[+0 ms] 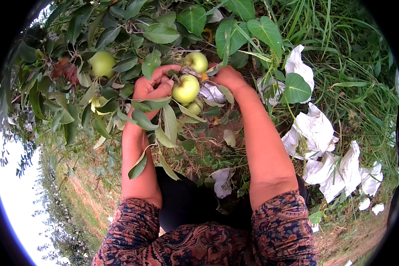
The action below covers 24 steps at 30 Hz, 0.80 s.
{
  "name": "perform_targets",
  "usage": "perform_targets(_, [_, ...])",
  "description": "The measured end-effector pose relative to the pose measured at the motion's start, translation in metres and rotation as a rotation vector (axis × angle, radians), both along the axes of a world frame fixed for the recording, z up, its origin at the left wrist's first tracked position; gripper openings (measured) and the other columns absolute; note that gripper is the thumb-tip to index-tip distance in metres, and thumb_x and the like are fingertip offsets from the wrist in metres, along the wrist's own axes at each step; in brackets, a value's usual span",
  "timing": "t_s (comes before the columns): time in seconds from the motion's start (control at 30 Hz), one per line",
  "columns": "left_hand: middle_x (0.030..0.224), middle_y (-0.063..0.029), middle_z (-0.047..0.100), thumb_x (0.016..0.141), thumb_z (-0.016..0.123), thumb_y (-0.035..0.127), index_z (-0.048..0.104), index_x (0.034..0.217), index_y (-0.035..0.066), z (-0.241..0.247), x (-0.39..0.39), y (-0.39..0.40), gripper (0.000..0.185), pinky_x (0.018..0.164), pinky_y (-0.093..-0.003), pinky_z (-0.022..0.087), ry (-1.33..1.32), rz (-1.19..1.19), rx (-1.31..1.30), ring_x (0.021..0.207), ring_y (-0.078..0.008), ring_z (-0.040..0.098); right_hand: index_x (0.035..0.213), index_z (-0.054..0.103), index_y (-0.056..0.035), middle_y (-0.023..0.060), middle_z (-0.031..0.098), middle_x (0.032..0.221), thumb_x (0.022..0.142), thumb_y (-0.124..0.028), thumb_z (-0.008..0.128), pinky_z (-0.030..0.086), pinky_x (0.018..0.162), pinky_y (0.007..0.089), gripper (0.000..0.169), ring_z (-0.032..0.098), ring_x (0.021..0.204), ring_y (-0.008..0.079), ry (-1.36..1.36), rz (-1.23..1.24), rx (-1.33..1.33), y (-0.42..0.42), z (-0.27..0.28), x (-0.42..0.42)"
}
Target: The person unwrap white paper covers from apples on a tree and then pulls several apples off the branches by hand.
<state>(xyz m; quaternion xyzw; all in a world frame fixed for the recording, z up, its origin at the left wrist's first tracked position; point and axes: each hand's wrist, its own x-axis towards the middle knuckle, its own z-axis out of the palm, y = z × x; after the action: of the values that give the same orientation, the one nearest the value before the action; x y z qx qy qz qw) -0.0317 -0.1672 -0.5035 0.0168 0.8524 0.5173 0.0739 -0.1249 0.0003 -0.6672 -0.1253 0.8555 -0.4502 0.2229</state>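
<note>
Pale green apples hang among leaves in front of me. My left hand (154,85) is at the left side of the cluster, its thumb and forefinger curled by a twig next to the middle apple (185,88). Above that apple is another green apple (197,62), with dry, withered bits between the two. A third apple (196,107) is partly hidden below. My right hand (226,77) is at the right of the upper apple, with its fingers bent and their tips hidden behind leaves. A crumpled white paper piece (212,93) lies between the hands, beside the middle apple.
Leafy branches with another green apple (102,64) fill the upper left. Crumpled white papers (316,128) lie on the grass at right, and one more piece (222,182) is near my dark-clothed legs. Broad heart-shaped leaves (265,35) stand above my right hand.
</note>
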Motion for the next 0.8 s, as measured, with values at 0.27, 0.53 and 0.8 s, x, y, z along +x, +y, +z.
perform_targets(0.27, [0.069,0.0061,0.047,0.082,0.052,0.001,0.059,0.118,-0.001,0.004,0.005,0.000,0.037,0.062,-0.0181,0.032,0.012,0.003,-0.022,0.065,-0.0032,0.042,0.105,0.068,-0.0182,0.0095,0.065,0.110,0.060,-0.036,0.069,0.048,0.087,0.0386,0.048,0.062,0.102,0.0304,-0.113,0.134,-0.018,0.000,0.013,0.003])
perform_targets(0.53, [0.069,0.0062,0.046,0.082,0.052,0.001,0.059,0.117,-0.001,0.005,0.003,0.003,0.037,0.062,-0.0177,0.031,0.004,-0.002,-0.002,0.065,-0.0030,0.042,0.103,0.068,-0.0192,0.0088,0.063,0.115,0.067,-0.053,0.062,0.045,0.090,0.0404,0.050,0.059,0.106,0.0310,-0.163,0.171,0.009,-0.007,0.005,-0.006])
perform_targets(0.8, [0.069,0.0062,0.046,0.082,0.052,0.002,0.060,0.117,-0.001,0.004,0.005,-0.002,0.037,0.062,-0.0179,0.031,-0.003,0.018,0.020,0.064,-0.0028,0.041,0.121,0.058,-0.0278,0.0078,0.060,0.121,0.073,-0.054,0.056,0.044,0.092,0.0414,0.054,0.056,0.112,0.0308,-0.088,0.166,-0.019,-0.009,0.007,0.000])
